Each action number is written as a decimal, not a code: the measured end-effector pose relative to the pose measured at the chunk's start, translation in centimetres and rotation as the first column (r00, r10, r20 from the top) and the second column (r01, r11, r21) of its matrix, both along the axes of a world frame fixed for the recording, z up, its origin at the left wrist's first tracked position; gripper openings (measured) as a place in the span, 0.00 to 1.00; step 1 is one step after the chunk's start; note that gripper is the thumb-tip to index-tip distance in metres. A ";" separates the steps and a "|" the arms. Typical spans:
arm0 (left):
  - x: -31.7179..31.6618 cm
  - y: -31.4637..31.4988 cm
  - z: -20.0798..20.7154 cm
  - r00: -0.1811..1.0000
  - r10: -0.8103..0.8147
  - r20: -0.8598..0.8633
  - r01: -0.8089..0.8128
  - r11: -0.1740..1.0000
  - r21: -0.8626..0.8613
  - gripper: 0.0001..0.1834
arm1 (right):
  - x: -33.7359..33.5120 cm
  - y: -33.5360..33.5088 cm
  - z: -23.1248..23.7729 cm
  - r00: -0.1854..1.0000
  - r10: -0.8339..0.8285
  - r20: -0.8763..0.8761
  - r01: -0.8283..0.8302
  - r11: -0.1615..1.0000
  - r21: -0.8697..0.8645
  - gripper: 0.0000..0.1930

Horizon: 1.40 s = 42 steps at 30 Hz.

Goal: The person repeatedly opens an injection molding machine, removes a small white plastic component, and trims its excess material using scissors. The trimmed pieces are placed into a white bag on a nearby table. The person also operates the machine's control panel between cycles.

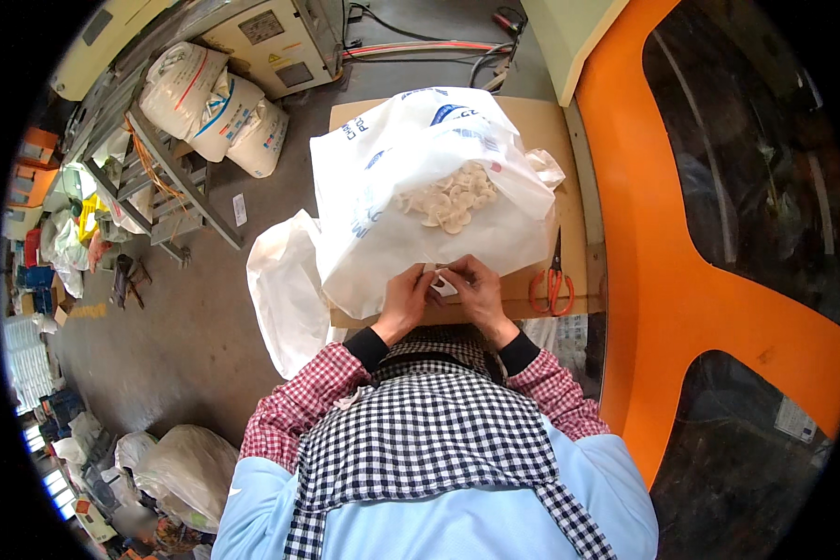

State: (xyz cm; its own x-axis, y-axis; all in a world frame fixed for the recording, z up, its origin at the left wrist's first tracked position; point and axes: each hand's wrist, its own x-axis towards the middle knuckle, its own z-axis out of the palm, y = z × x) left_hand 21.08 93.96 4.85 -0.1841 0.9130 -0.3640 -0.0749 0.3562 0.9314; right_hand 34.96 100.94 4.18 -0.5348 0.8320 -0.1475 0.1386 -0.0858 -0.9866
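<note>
- White little bit (445,287) caught between the fingertips of both hands, right in front of the apron; too small to tell what it is.
- Left hand (407,299): fingers curled in, thumb and index pinching at that bit, tips right up by the other hand's.
- Right hand (476,297): same deal, thumb and index pressed in on it from the other side, remaining fingers bent.
- Just past the fingers there's a big white plastic bag (383,247) with blue print, spread over some brown cardboard (581,215).
- Pile of thin, pale round pieces (453,198) sits on the bag, beyond the hands.
- Scissors (553,287) with orange-red handles lie right of the right hand, blades pointing away.
- Another white bag (285,294) slumps off to the left, near the left sleeve.
- Black cuffs, red checked sleeves, black-and-white checked apron (420,429).
- Further out: orange machine (630,308) on the right, stuffed sacks (217,107) up at the far left.
</note>
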 end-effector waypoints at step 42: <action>0.5 -1.4 -0.5 0.990 0.079 -0.117 -0.073 0.996 0.052 0.10 | 0.9 0.2 -2.0 0.986 0.162 -0.031 -0.155 0.972 0.175 0.13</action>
State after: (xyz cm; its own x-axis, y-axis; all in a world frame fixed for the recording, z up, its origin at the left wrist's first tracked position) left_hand 21.60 92.55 4.36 -0.2932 0.9104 -0.2919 0.0120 0.3087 0.9511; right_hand 35.88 101.18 2.14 -0.6646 0.7470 0.0168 0.0924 0.1045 -0.9902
